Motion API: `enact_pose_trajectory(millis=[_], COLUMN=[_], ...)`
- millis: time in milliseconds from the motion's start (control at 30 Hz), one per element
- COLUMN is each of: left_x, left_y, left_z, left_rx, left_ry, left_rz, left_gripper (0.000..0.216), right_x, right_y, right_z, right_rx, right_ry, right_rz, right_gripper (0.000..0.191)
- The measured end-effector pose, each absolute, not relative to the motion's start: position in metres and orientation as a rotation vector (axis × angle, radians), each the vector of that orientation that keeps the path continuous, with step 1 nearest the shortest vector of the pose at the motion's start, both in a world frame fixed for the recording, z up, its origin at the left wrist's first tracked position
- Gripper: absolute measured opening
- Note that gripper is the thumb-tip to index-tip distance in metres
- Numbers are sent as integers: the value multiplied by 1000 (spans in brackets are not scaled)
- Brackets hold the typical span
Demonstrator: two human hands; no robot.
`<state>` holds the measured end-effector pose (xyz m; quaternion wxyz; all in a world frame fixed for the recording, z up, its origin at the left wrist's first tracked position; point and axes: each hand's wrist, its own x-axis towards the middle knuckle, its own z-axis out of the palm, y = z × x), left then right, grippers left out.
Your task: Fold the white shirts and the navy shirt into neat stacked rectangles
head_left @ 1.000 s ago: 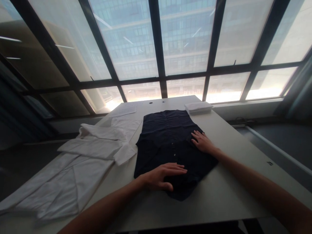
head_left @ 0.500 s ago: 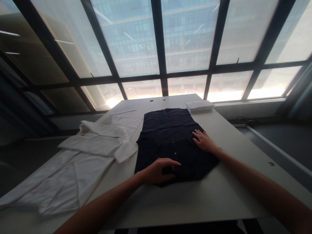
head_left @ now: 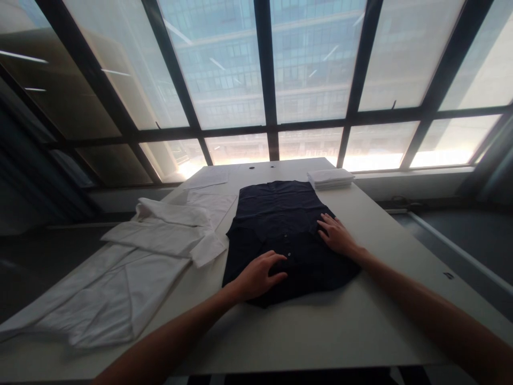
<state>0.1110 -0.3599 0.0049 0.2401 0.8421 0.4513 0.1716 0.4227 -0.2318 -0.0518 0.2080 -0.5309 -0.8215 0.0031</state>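
A dark navy buttoned garment (head_left: 276, 214), likely a shirt, lies spread on the white table (head_left: 312, 342), with small light buttons down its middle. On its right side my right hand (head_left: 335, 234) rests flat, fingers spread on the cloth. My left hand (head_left: 258, 275) is over the lower left part of the garment, thumb and fingers apart and curved, with nothing between them. Whether the left palm touches the cloth I cannot tell. The garment's collar and sleeves are not plain to see.
To the left lie rumpled white garments (head_left: 160, 235), partly hanging near the table's left edge. A folded white stack (head_left: 331, 179) sits at the far right, and flat white sheets (head_left: 210, 176) at the far left. Large windows (head_left: 312, 64) stand behind the table.
My left hand has shifted slightly up over the garment, its fingers now lower to the cloth and less stretched out. The right hand stays on the garment's right side. The view has moved slightly.
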Motion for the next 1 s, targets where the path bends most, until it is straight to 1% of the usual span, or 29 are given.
enact_pose_trajectory(millis=[67,100,167,267,333,367,433,500,700,867,933,1000], left_x=[103,98,91,89,93,96,101,104,108,100,92,84], left_y=[-359,-358,-357,-356,-356,-356,-355,-355,-352,-350,-350,-349], left_z=[14,18,23,25,23,22,17,11,-3,8,14,19], left_rx=[2203,2163,2109,2061,2030,2016,1991,1977,2068,1950,1806,1702], left_ry=[1255,1225,1115,974,927,921,942,985,1140,1194,1140,1067], left_rz=[346,280,197,239,327,379,484,545,511,422,339,284], left_gripper=[54,58,61,53,48,47,43,43,52,50,58,74], right_x=[415,411,403,397,398,400,403,404,402,400,399,399], right_y=[-247,-256,-276,-302,-311,-313,-313,-312,-308,-306,-306,-306], right_z=[-38,-31,-18,-2,5,7,10,11,2,-5,-5,-4], right_rx=[-1359,-1295,-1151,-937,-847,-821,-799,-811,-914,-951,-958,-966], right_ry=[-2230,-2217,-2262,-2412,-2461,-2470,-2483,-2495,-2561,-2598,-2589,-2581], right_rz=[78,165,443,944,1172,1236,1291,1290,1261,1264,1256,1257], right_gripper=[41,39,37,43,47,50,58,61,50,47,45,45])
